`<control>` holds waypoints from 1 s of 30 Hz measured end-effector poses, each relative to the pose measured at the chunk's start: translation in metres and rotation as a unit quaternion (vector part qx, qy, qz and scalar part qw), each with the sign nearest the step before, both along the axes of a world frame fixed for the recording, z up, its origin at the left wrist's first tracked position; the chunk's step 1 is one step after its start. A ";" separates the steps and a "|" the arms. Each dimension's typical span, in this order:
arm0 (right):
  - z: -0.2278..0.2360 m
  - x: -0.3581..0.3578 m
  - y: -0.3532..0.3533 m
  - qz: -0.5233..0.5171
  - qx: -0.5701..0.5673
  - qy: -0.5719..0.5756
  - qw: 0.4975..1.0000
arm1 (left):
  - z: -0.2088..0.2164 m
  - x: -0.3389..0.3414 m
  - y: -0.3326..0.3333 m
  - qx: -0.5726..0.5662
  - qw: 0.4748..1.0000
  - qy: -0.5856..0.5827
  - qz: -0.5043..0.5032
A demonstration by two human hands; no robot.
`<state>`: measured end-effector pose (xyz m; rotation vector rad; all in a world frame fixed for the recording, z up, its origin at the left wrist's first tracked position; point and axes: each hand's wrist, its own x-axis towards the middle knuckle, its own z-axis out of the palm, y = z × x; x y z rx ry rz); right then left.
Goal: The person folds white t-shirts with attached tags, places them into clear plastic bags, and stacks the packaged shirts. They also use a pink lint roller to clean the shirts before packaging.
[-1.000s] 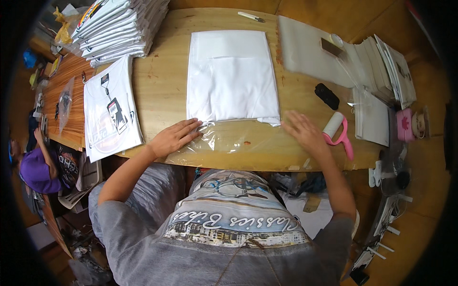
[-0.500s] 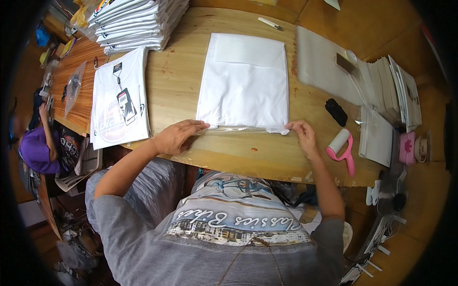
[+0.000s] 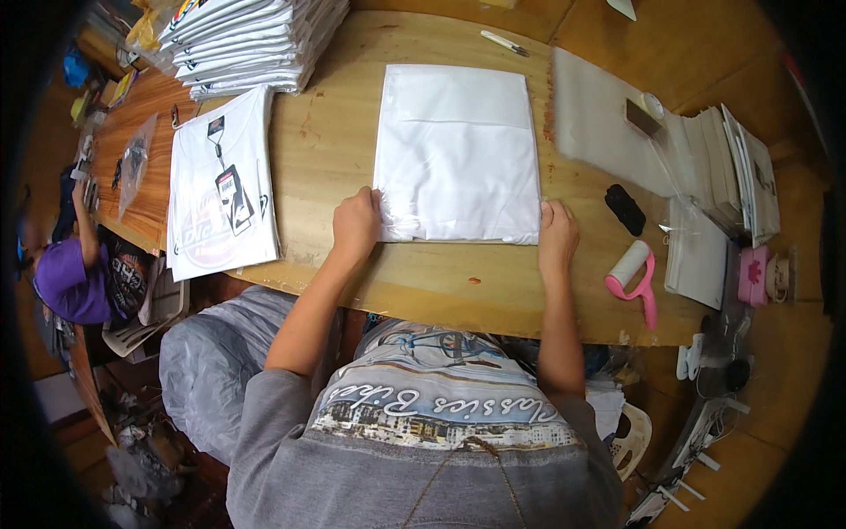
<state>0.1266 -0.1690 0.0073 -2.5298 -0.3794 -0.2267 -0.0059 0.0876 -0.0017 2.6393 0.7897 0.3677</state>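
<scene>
Currently, the left hand (image 3: pixel 356 222) grasps the near-left edge of a flat, rectangular white cloth bundle in clear plastic film (image 3: pixel 458 167), and the right hand (image 3: pixel 558 234) grasps its near-right edge. The bundle lies between both hands on the yellow-brown wooden bench (image 3: pixel 319 167). The step appears to be squaring the film-covered edges. The next move likely calls for even tension from each hand.

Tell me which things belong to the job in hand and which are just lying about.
In use:
- folded white cloth in clear plastic
- left hand and right hand, gripping it
- probably the white garment stack

Apparently lying about:
- pink-handled roller
- pen-like tool
</scene>
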 end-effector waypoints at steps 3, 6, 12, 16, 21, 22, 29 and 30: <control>0.001 0.004 0.005 -0.011 -0.093 0.072 0.993 | -0.003 0.009 -0.008 0.102 0.986 0.132 0.001; -0.004 0.002 0.006 -0.029 -0.228 -0.011 0.973 | 0.001 0.005 -0.006 0.212 0.967 0.137 -0.037; -0.007 0.002 0.002 -0.063 -0.155 0.029 0.985 | -0.005 -0.012 0.008 0.137 0.991 -0.002 -0.001; -0.016 0.004 -0.007 -0.025 -0.006 -0.060 0.998 | -0.012 -0.021 0.017 0.042 0.992 -0.120 -0.010; 0.006 -0.064 0.068 0.325 0.011 -0.126 0.937 | 0.025 -0.033 -0.036 0.112 0.959 -0.014 -0.260; 0.011 -0.074 0.076 0.377 -0.054 -0.125 0.916 | 0.019 -0.032 -0.035 0.111 0.958 -0.010 -0.263; -0.007 -0.043 0.008 0.230 -0.101 -0.103 0.962 | 0.019 -0.029 0.002 0.154 0.915 0.075 -0.364; -0.006 -0.040 0.001 0.216 -0.094 -0.100 0.967 | 0.021 -0.027 0.004 0.134 0.918 0.065 -0.368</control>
